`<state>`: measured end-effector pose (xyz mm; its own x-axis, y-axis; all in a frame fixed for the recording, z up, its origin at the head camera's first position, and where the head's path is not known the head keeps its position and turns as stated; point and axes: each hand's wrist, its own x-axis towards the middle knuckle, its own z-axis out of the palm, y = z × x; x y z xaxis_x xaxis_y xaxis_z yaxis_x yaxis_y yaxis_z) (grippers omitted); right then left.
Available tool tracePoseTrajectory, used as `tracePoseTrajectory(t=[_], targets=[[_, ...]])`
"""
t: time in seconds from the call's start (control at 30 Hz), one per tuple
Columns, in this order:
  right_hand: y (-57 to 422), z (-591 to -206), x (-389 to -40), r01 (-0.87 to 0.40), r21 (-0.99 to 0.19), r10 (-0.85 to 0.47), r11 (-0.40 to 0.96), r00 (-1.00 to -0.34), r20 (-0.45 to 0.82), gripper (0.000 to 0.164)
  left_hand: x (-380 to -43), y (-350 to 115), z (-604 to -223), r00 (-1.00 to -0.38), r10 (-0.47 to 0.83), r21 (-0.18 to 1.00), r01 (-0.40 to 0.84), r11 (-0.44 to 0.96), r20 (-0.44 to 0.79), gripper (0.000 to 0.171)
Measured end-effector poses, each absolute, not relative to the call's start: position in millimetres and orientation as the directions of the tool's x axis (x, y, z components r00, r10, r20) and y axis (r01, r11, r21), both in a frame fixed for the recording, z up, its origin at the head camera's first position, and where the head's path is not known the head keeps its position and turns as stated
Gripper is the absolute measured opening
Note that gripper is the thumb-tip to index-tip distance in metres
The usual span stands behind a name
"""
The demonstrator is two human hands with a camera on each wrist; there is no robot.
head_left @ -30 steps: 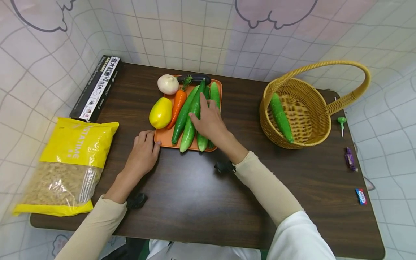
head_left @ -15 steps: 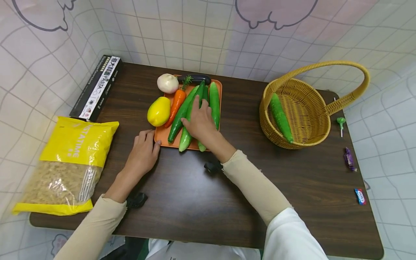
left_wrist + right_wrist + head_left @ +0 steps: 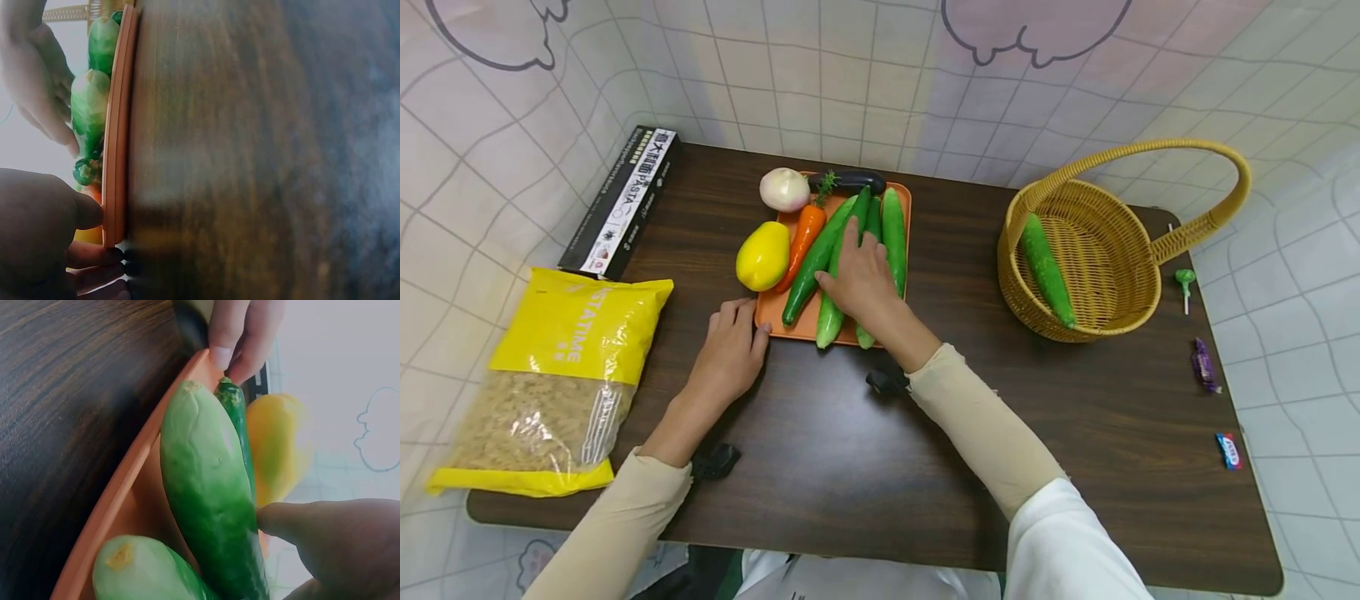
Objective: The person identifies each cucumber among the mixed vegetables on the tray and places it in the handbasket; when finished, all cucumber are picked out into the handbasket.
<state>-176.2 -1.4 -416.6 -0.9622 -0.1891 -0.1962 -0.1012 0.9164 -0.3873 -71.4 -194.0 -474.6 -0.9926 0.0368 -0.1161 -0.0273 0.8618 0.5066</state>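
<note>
On the orange tray — the right hand holds a cucumber.

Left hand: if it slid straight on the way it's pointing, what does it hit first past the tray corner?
Probably the yellow fruit: in the head view the left hand aims toward it past the orange tray corner. Height difference unclear.

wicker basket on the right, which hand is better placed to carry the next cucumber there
Right, I'd judge. The right hand is over the orange tray, its thumb touching a cucumber, and nearer the wicker basket. The left hand holds the tray's near left corner, farther off.
</note>
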Motion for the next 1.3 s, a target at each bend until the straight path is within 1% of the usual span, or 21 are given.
tracePoseTrajectory(t=[0.17, 0.27, 0.43, 0.8, 0.97, 1.13, 1.3], targets=[[-4.1, -418.9, -177.1, -0.109, -0.329, -0.178, 0.938, -0.966, -0.189, 0.098, -71.4, -194.0, -474.4, -0.992, 0.038, 0.506, -0.026, 0.862, -0.116, 0.053], [-5.6, -419.0, -177.4, -0.112, -0.321, -0.175, 0.941, -0.969, -0.176, 0.095, -71.2, -193.9, -474.4, -0.993, 0.041, 0.509, -0.022, 0.86, -0.112, 0.053], [-7.1, -418.0, -177.3, -0.117, -0.365, -0.187, 0.924, -0.968, -0.165, 0.092, -70.8, -193.4, -474.5, -0.993, 0.039, 0.512, -0.023, 0.859, -0.111, 0.052], [-5.9, -411.0, -178.5, -0.08, -0.433, -0.191, 0.898, -0.957, -0.219, 0.088, -73.3, -192.3, -474.6, -0.991, 0.028, 0.502, -0.043, 0.864, -0.133, 0.053], [-8.3, -413.2, -178.8, -0.072, -0.426, -0.183, 0.902, -0.957, -0.226, 0.084, -72.4, -192.6, -473.7, -0.991, 0.033, 0.508, -0.039, 0.861, -0.132, 0.053], [-11.2, -418.0, -179.4, -0.1, -0.397, -0.19, 0.912, -0.963, -0.193, 0.083, -72.1, -194.2, -474.0, -0.991, 0.035, 0.508, -0.036, 0.861, -0.131, 0.052], [-11.1, -420.4, -181.1, -0.103, -0.374, -0.176, 0.922, -0.97, -0.167, 0.084, -74.6, -194.6, -474.5, -0.99, 0.053, 0.523, -0.022, 0.852, -0.128, 0.053]])
